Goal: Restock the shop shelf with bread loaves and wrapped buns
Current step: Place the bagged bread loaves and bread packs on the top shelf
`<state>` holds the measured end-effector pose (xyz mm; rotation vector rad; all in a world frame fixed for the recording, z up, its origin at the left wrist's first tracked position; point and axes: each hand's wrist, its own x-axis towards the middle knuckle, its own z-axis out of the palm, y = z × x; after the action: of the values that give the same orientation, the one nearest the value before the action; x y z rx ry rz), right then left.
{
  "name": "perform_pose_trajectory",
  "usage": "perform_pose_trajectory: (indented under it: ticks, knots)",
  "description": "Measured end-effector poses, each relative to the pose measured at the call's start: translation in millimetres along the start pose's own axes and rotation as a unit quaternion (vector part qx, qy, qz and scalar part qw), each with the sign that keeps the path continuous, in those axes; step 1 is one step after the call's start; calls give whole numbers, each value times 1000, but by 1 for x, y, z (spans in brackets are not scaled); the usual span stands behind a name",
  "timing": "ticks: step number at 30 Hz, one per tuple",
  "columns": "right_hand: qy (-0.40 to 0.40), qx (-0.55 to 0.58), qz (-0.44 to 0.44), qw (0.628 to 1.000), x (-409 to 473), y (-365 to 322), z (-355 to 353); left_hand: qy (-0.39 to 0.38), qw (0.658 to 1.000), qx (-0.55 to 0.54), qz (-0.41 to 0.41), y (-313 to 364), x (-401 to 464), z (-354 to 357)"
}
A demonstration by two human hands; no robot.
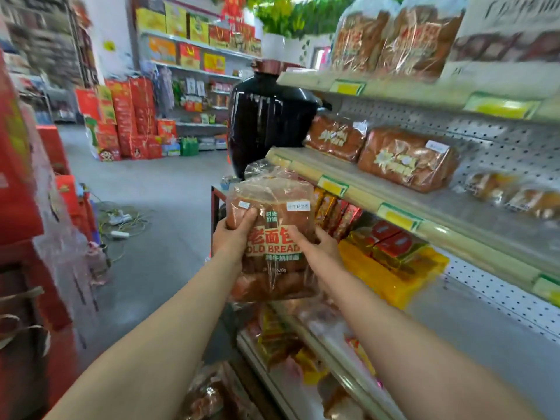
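A bagged bread loaf (274,237) marked "OLD BREAD" is held upright in front of the shelf's left end, at about the height of the middle shelf (394,204). My left hand (233,234) grips its left edge with the thumb on the front. My right hand (318,242) grips its right edge. Two similar loaves (406,160) lie on the middle shelf, and wrapped buns (515,194) lie farther right. More loaves (394,37) stand on the top shelf.
A large black jar (269,116) stands at the shelf's far end. Yellow and red packets (391,262) fill the lower shelf. Red gift boxes (124,119) are stacked across the aisle; cables (121,225) lie on the floor. More bagged bread (212,392) sits below.
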<state>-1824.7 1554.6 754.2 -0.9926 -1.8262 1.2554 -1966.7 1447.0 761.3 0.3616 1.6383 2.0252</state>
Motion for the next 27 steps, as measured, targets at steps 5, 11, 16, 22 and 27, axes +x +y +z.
perform_pose_trajectory:
  ticks: [5,11,16,22,27]
  knots:
    - [30,-7,-60,998,19,-48,-33,-40,998,4,50,58,-13,24]
    - [43,-5,-106,993,29,-111,-74,-137,987,-24,82,112,-25,40]
    - [50,31,-137,989,38,-150,-100,-145,979,-5,141,156,-39,55]
    - [14,70,-154,985,52,-198,-121,-151,974,11,167,206,-36,81]
    - [15,103,-168,980,70,-240,-148,-173,963,6,207,246,-18,111]
